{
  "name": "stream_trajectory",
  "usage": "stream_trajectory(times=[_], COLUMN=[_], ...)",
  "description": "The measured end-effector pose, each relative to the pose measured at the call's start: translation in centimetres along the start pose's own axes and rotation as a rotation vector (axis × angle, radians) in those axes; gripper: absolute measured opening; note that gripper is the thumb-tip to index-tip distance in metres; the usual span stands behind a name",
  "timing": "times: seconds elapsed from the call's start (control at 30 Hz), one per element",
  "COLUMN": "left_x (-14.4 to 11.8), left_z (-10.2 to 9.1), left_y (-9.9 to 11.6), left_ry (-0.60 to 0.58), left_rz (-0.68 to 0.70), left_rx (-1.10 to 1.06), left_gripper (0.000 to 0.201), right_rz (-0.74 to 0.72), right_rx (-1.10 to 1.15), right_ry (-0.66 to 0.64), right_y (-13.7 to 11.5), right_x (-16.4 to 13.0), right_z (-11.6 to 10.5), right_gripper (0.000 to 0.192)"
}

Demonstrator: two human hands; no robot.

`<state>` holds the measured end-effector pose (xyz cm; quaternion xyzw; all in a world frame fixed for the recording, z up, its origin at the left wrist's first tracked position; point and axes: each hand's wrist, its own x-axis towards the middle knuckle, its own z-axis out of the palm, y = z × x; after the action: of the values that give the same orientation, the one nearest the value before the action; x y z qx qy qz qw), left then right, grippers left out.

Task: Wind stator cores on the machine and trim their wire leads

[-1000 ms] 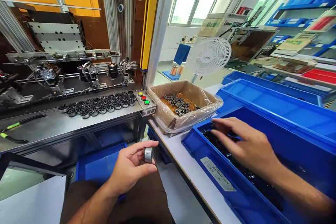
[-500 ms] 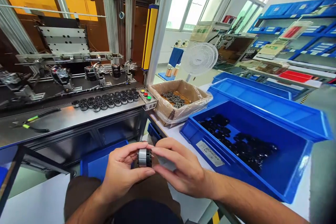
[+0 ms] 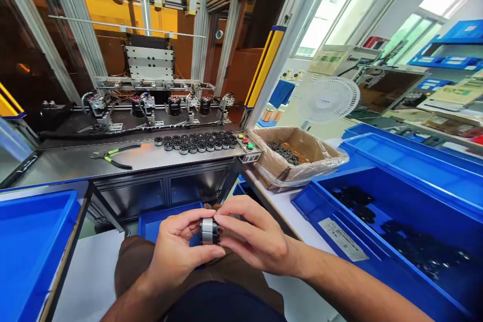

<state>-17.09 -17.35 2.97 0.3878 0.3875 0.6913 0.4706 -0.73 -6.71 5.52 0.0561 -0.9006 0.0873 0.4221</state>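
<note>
Factory light comes through big windows behind a long steel workbench (image 3: 68, 163), and a machine frame with orange panels stands at its back. On this bench lie rows of small dark round parts (image 3: 196, 142), a pair of pliers with green handles (image 3: 113, 155), and at the right end a small panel with coloured buttons (image 3: 245, 141). Right of the bench there is a white side table; on it stands a cardboard box (image 3: 298, 153) lined with plastic film, with more dark parts inside. Just beside the box is a large blue bin (image 3: 332, 201) with black parts on its floor, and behind it further blue bins. A white fan (image 3: 328, 99) stands behind the box. Another blue bin (image 3: 26, 241) is at the left edge of the view.

Low in the middle, in front of the person's lap, both hands meet around one small metal cylinder (image 3: 209, 231). It is silver in the middle and dark at both ends. The left hand (image 3: 177, 251) grasps it from the left side with thumb and fingers closed on it. The right hand (image 3: 256, 239) pinches it from the right, with the fingertips on its top and its end. The cylinder is held in the air, well apart from the bench and from the bins
</note>
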Motion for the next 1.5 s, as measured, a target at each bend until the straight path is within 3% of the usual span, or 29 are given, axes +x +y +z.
stream_trajectory(times=[0.17,0.43,0.7,0.97,1.27,1.5], left_x=[-0.1,0.5,0.2,0.3,2.2,2.4], left_z=[-2.0,-5.5,-6.0,-4.8,-4.0,-4.2], left_y=[0.8,0.0,2.0,2.0,1.6,1.7], left_ry=[0.014,0.143,0.278,0.318,0.214,0.221], left_rz=[-0.017,0.034,0.081,0.031,-0.055,-0.078], left_rx=[-0.037,0.036,0.191,0.231,0.217,0.237], left_gripper=[0.049,0.05,0.051,0.051,0.052,0.054], right_rz=[-0.023,-0.029,-0.059,-0.059,-0.082,-0.133], right_rx=[0.03,0.181,0.363,0.375,0.195,0.187], right_ry=[-0.007,-0.012,0.038,0.094,0.089,0.05], right_y=[0.7,3.4,5.2,5.6,6.8,6.6], right_x=[1.4,3.4,4.4,3.7,2.6,3.0], right_z=[2.3,5.7,8.3,7.6,5.4,5.4], right_gripper=[0.039,0.035,0.035,0.034,0.035,0.033])
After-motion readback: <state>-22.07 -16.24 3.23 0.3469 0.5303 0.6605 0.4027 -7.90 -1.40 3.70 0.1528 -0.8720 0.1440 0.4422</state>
